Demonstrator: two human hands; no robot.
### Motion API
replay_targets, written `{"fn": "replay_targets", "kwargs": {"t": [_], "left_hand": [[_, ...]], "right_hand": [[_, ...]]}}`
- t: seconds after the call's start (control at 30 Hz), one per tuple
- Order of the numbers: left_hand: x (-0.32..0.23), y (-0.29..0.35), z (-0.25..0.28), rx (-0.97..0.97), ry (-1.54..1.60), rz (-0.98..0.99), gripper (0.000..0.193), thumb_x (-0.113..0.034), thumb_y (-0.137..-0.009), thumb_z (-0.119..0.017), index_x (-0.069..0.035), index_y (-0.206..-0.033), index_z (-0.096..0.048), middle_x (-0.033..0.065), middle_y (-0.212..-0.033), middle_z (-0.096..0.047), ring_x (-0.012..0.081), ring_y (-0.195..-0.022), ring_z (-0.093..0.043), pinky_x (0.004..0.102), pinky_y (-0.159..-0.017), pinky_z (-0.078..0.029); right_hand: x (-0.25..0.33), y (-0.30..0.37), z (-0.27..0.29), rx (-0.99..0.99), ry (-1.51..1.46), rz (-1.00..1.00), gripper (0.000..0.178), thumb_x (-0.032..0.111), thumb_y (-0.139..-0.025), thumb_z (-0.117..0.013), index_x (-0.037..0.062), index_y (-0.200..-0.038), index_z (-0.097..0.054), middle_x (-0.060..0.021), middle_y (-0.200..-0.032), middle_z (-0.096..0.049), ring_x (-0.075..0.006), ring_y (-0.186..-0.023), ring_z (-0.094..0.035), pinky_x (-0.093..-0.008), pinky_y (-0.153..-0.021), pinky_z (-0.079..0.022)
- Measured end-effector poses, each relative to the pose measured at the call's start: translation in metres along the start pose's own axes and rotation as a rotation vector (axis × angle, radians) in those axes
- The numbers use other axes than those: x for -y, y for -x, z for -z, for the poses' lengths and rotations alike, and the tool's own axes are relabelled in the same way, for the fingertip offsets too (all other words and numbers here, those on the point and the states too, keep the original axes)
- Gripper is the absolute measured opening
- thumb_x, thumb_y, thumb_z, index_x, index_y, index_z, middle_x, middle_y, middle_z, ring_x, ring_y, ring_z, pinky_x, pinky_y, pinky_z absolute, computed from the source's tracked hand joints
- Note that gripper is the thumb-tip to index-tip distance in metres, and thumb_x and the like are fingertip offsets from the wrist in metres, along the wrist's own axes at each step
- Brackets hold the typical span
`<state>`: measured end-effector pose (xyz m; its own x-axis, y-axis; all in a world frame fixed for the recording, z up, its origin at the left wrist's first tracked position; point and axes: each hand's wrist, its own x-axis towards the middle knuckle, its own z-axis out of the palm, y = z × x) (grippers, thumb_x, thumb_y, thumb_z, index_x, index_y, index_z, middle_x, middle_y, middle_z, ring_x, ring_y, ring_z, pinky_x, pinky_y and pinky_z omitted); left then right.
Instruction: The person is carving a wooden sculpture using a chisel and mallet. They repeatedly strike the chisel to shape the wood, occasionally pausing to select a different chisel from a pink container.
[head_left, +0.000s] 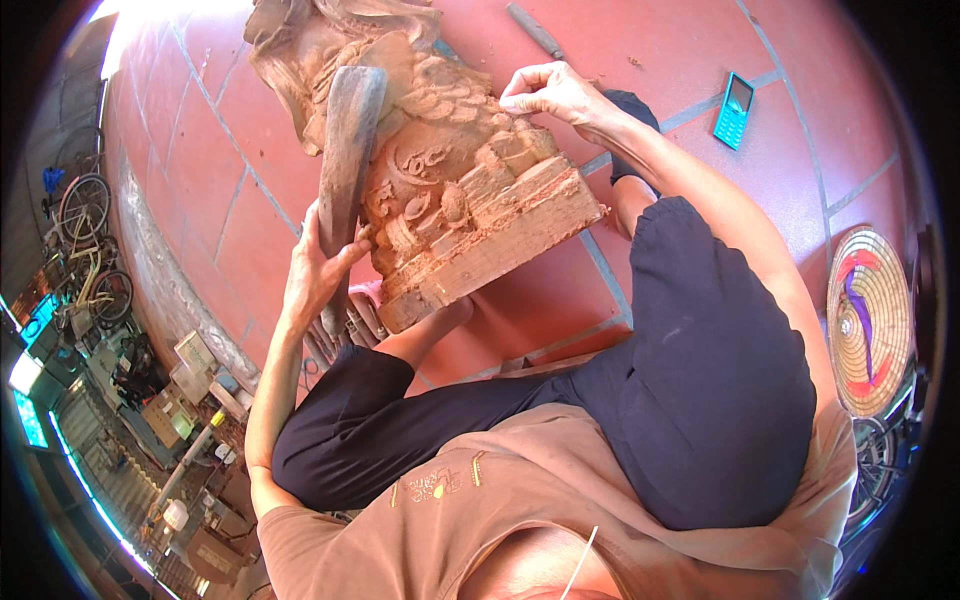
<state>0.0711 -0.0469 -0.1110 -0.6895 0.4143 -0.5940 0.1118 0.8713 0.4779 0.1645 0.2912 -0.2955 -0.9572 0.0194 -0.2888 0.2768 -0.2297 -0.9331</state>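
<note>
A carved wooden sculpture (425,150) with leafy, curling relief lies tilted on the floor before me, its plain base block (495,250) toward me. At its left side, my left hand (318,265) is closed around a thick, worn wooden mallet (352,150), which stands up across the carving's left edge. My right hand (555,98) is at the carving's right edge, thumb and fingers pinched together. Whatever is between those fingertips, if anything, is too small to make out.
On the red tiled floor lie a turquoise keypad phone (735,110) and a dark-handled tool (535,32). Several slim tools (325,345) sit below my left hand. A round woven hat (868,320) is at the right; bicycles (85,210) and clutter stand at the left.
</note>
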Motion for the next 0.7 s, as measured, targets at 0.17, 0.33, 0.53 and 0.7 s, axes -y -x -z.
{"fn": "replay_targets", "kwargs": {"t": [0.17, 0.33, 0.53, 0.7], "left_hand": [[-0.003, 0.001, -0.001, -0.012, 0.016, -0.031, 0.076, -0.024, -0.08, -0.076, -0.008, -0.143, -0.036, 0.0178, -0.12, -0.063, 0.0234, -0.111, -0.06, 0.0377, -0.097, -0.046], [0.0, 0.002, -0.002, -0.014, 0.03, 0.001, 0.076, -0.025, -0.08, -0.076, -0.008, -0.143, -0.037, 0.018, -0.118, -0.064, 0.0238, -0.109, -0.061, 0.0381, -0.096, -0.046], [0.0, -0.001, -0.001, -0.015, -0.043, -0.011, 0.076, -0.025, -0.08, -0.075, -0.008, -0.143, -0.037, 0.0182, -0.118, -0.064, 0.0239, -0.109, -0.061, 0.0385, -0.096, -0.046], [0.003, 0.0, -0.001, -0.019, -0.018, -0.008, 0.075, -0.023, -0.08, -0.076, -0.008, -0.143, -0.037, 0.0163, -0.117, -0.065, 0.0231, -0.109, -0.062, 0.0377, -0.096, -0.046]], "right_hand": [[-0.037, -0.016, 0.061, -0.283, 0.797, 0.15, 0.032, 0.034, -0.086, -0.067, 0.0037, -0.08, -0.07, -0.0111, -0.068, -0.066, -0.0159, -0.067, -0.067, -0.0339, -0.06, -0.051], [0.005, 0.0, 0.043, -0.052, 0.43, -0.043, 0.033, 0.039, -0.093, -0.062, 0.0081, -0.1, -0.072, -0.0034, -0.092, -0.071, -0.0113, -0.083, -0.066, -0.0307, -0.075, -0.052], [-0.009, 0.017, -0.001, -0.057, -0.034, -0.019, 0.026, 0.03, -0.09, -0.068, 0.0066, -0.1, -0.071, -0.0015, -0.09, -0.07, -0.0128, -0.087, -0.063, -0.0299, -0.078, -0.051], [0.012, 0.027, -0.019, -0.269, 0.456, 0.064, 0.024, 0.026, -0.093, -0.057, 0.0035, -0.093, -0.067, -0.0133, -0.085, -0.068, -0.0274, -0.082, -0.065, -0.0394, -0.074, -0.05]]}}
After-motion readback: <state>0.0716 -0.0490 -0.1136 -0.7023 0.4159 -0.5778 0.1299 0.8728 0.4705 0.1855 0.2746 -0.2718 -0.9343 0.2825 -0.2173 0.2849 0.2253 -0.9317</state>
